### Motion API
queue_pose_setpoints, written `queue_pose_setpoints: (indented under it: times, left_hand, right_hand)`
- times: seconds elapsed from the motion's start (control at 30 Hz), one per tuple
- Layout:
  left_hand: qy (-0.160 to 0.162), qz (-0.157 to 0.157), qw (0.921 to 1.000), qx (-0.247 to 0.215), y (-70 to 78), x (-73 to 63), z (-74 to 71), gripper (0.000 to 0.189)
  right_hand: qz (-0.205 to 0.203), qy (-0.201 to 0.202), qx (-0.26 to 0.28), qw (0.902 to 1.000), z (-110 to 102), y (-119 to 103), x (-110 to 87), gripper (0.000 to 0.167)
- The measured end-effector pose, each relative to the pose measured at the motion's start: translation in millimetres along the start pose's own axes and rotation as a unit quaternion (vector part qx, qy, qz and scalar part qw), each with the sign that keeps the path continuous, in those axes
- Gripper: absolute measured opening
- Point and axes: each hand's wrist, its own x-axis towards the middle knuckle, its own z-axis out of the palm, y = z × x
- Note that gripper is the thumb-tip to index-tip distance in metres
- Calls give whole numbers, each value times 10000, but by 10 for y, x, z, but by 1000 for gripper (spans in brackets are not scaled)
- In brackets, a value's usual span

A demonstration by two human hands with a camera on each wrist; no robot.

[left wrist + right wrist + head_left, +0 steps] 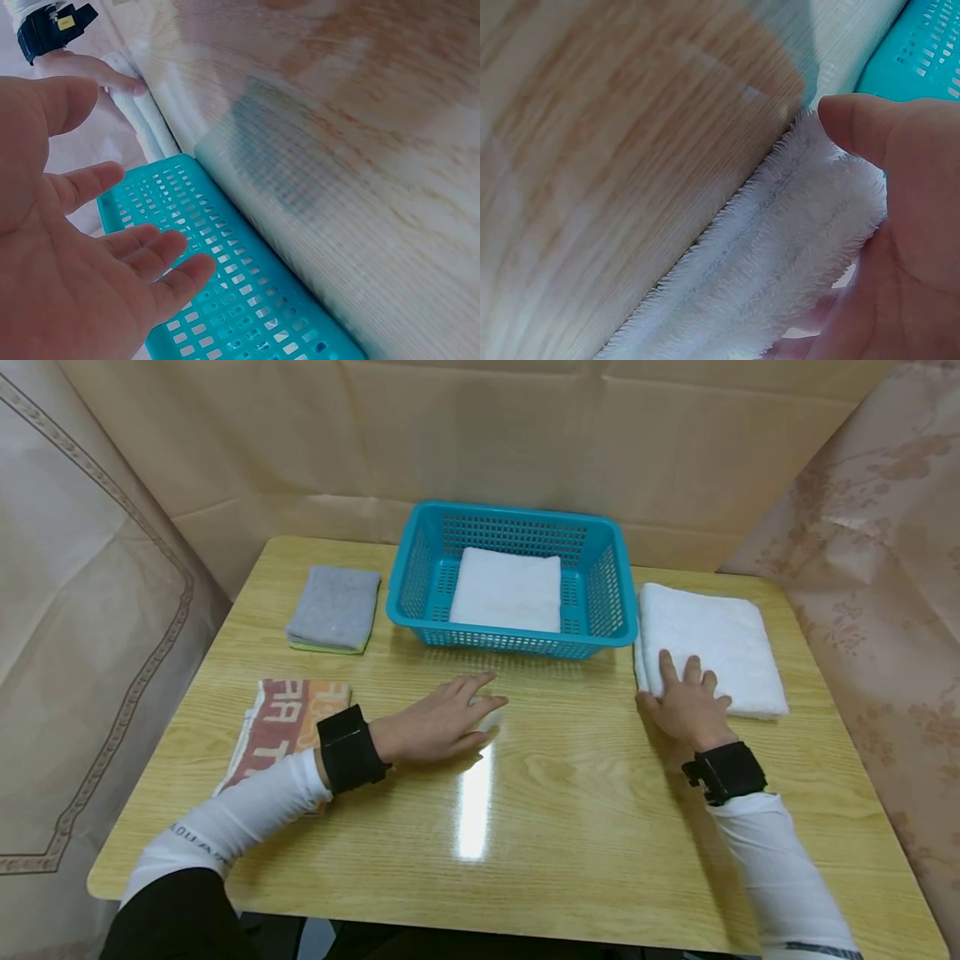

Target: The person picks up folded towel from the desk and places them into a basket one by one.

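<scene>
A folded white towel [708,652] lies on the table to the right of the blue basket. My right hand [686,702] rests on its near left corner, fingers spread over the top. In the right wrist view the thumb [855,124] touches the folded edge of this towel [757,247]. Over the middle of the table hovers my left hand [442,718], fingers extended and holding nothing. The left wrist view shows that hand's palm [82,262] in front of the basket's side [225,255].
Inside the blue basket [517,643] lies another folded white towel [506,589]. A folded grey cloth [335,606] with a green underside is left of it. Nearer, a red and orange patterned towel [288,718] lies partly under my left forearm. Curtains hang behind and at both sides.
</scene>
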Motion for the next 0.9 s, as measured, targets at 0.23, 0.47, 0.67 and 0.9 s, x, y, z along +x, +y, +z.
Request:
queue_pose_setpoints:
  times: [0.23, 0.47, 0.67, 0.9]
  left_hand:
    - [-92, -35, 9999, 30, 0, -1, -10, 54]
    - [-159, -73, 9998, -37, 8, -15, -36, 55]
    - [-173, -76, 9998, -35, 9, -8, -22, 54]
    - [-71, -5, 10000, -27, 6, 4, -3, 53]
  right_hand:
    - [-6, -55, 25, 10000, 30, 5, -44, 84]
    - [-14, -94, 80, 9999, 66, -10, -85, 84]
    - [-13, -3, 20, 10000, 92, -26, -127, 83]
    - [-15, 29, -19, 10000, 85, -47, -162, 83]
